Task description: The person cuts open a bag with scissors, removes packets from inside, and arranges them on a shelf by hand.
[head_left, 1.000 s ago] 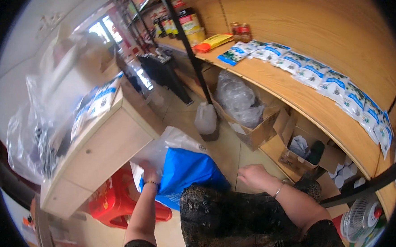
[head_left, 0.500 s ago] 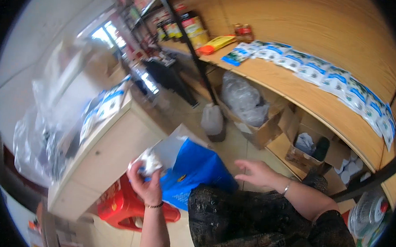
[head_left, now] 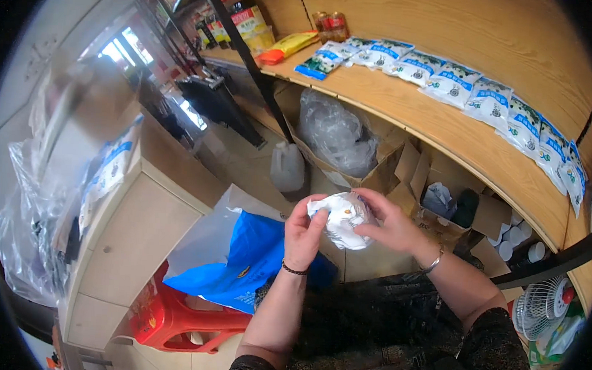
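Observation:
Both hands hold a crumpled white packet (head_left: 345, 221) with a small orange mark, in front of my body. My left hand (head_left: 303, 233) grips its left side, thumb on top. My right hand (head_left: 391, 225) closes on its right side, thumb lying over the near part. Below and left of my hands, a blue and whitish plastic bag (head_left: 256, 250) rests over a red plastic stool (head_left: 162, 319). Along the wooden shelf (head_left: 394, 96) to the right lies a row of several white and blue packets (head_left: 491, 103).
A pale cabinet (head_left: 143, 227) stands at the left, with another packet (head_left: 113, 169) and clear plastic bags on top. Beneath the shelf are open cardboard boxes (head_left: 404, 165), one with crumpled clear plastic (head_left: 336, 130). A whitish jug (head_left: 288, 168) stands on the floor; a fan (head_left: 541, 302) is at lower right.
My left hand has moved right with the white packet, to in front of my body. My right hand, open and apart before, has come onto the packet. The view has shifted slightly.

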A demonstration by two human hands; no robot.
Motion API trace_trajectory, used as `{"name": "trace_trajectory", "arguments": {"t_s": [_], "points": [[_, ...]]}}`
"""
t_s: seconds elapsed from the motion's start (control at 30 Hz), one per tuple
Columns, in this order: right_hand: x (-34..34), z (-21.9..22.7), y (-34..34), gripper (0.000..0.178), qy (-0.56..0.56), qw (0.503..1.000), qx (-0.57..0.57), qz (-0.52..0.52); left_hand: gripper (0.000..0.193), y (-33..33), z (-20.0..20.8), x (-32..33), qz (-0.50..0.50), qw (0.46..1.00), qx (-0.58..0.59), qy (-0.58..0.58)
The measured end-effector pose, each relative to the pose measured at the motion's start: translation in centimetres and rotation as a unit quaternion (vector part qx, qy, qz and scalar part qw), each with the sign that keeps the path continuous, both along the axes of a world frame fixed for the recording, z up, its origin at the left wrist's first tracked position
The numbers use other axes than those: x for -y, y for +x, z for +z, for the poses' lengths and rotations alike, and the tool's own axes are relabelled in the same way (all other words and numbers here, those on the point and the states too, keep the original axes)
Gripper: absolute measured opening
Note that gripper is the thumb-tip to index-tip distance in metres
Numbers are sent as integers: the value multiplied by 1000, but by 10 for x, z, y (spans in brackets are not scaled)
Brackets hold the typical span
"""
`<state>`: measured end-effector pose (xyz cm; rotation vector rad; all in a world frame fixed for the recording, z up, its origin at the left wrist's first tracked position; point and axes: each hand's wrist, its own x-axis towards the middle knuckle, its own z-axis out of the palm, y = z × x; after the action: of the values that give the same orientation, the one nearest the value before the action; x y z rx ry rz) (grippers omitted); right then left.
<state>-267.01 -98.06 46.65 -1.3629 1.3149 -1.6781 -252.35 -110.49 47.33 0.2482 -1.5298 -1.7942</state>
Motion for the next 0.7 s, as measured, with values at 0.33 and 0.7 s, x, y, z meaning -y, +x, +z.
{"name": "trace_trajectory", "arguments": {"t_s": [0.33,0.7], "points": [[8,29,2,31,-49,970,-234,-31,17,-3,-16,5,163,986,29,32],[11,17,5,7,-101,964,-226,-100,15,-2,-20,8,174,982,74,2]]}}
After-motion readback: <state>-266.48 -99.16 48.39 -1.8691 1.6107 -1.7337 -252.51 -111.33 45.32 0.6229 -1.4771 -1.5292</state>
